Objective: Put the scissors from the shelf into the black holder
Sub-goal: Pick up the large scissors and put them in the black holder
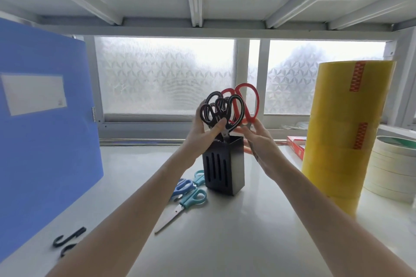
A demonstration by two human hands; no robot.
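- A big blue folder (45,123) is standing at the left of the white shelf (225,231); a tall stack of yellow tape rolls (342,132) and a stack of white tape rolls (391,168) are crowding the right, with a red box (297,144) behind them.
- The black holder (224,164) is sitting mid-shelf, between both forearms.
- The left hand (202,135) is clamping the black-handled scissors (219,110) standing in the holder, thumb pressed on their handles.
- The right hand (258,139) is gripping red-handled scissors (246,103) just beside the holder's rim.
- Three pairs are lying on the shelf by the holder's left: one blue scissors (182,186), two teal scissors (191,200).
- Two black hooks (69,237) are lying front left.
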